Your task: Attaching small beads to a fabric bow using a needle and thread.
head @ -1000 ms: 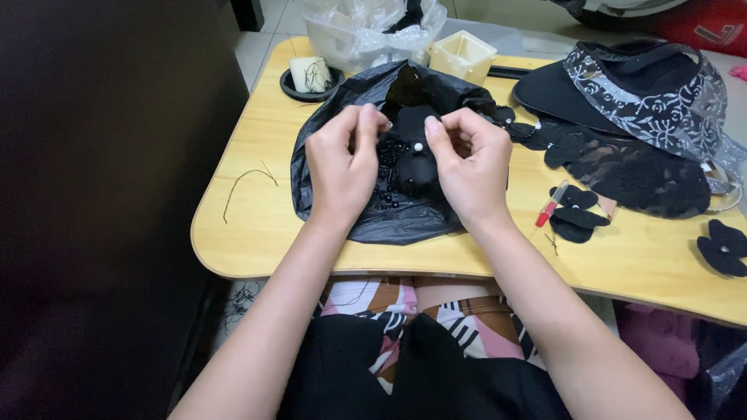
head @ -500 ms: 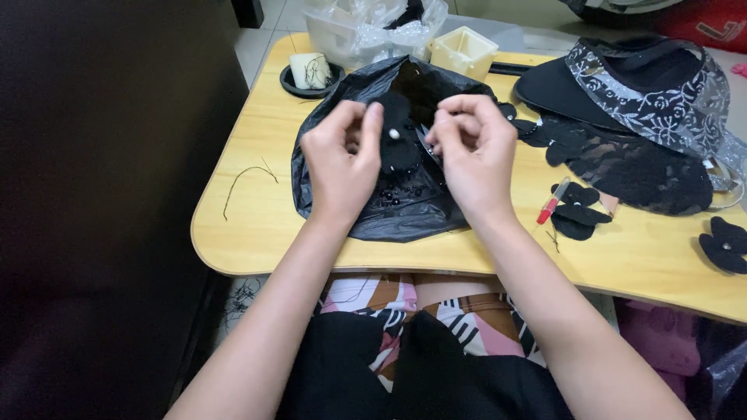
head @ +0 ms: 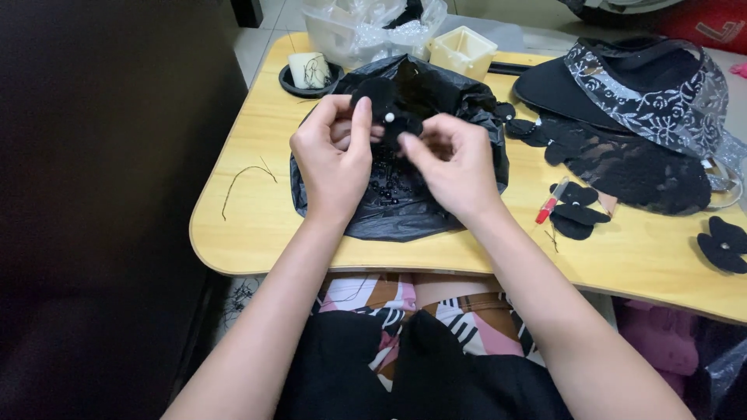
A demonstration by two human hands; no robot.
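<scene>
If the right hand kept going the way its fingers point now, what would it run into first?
The right hand points up-left toward the black fabric flower with a white bead pinched by the left hand. It would likely meet that flower first, then the left thumb, though depth between them is unclear.

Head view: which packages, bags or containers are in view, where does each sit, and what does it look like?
Black plastic bag: table centre, under both hands, crumpled, glossy.
Clear plastic packaging: far table edge, crinkled, transparent.
Cream box: right of the clear packaging, small, square, open-topped.
No labels, signs or screens visible.
</scene>
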